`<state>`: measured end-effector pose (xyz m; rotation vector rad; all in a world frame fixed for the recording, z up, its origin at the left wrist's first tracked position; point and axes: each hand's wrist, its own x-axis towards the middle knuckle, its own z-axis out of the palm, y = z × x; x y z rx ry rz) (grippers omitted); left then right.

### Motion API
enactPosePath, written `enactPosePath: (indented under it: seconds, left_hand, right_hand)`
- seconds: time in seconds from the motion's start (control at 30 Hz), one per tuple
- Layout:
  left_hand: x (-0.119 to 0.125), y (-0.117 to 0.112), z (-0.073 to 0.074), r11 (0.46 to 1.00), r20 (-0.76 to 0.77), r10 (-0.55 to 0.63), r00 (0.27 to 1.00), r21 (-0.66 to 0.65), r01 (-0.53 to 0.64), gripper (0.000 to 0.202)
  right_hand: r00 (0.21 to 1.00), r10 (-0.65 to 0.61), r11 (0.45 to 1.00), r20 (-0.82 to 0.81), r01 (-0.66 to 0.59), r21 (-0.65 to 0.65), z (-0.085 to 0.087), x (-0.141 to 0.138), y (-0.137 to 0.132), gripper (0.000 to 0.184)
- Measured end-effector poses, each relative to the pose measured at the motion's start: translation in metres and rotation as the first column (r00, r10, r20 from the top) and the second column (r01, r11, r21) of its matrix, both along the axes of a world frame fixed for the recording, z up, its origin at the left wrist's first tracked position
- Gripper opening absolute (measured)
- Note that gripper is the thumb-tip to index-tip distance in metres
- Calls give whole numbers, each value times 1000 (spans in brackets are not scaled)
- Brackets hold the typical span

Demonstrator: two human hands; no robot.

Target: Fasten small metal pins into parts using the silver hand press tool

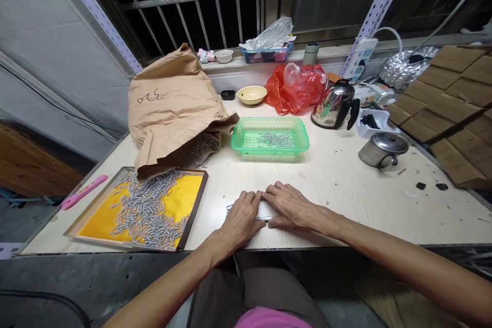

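Note:
Both my hands rest on the table close to its front edge, over a flat pale piece with metallic edges (265,210). My left hand (241,218) has its fingers curled over the left part, and a metal end pokes out beyond it. From the other side, my right hand (291,206) grips the piece between thumb and bent fingers. The hands hide most of it, so its exact kind is unclear. To the left lies a shallow tray (197,202) with a yellow bottom and many short silvery metal pieces (148,210). A green basket (246,151) ahead holds more of them.
A brown paper sack (172,97) spills metal pieces beside the tray. A pink-handled tool (84,192) lies at far left. Behind stand a yellow bowl (251,95), red plastic bag (295,92) and kettle (333,107). A lidded metal cup (382,149) and cardboard boxes (453,107) are right.

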<state>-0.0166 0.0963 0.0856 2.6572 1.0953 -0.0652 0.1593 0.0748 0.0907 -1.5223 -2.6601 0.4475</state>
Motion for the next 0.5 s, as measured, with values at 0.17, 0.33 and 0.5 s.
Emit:
enactPosePath:
  seconds: [0.17,0.33,0.5]
  left_hand:
    - [2,4,2,1000,-26,9,1000,21,-9,42]
    - [7,9,-1,994,-27,90,996,69,-88,17]
    - [9,16,-6,995,-40,85,996,59,-83,18]
  right_hand:
    - [997,-38,999,73,38,1,7,-3,4,44]
    - [995,5,1000,98,-5,-4,6,-6,18,17]
    - [996,32,999,84,-30,-30,-7,-5,31,28]
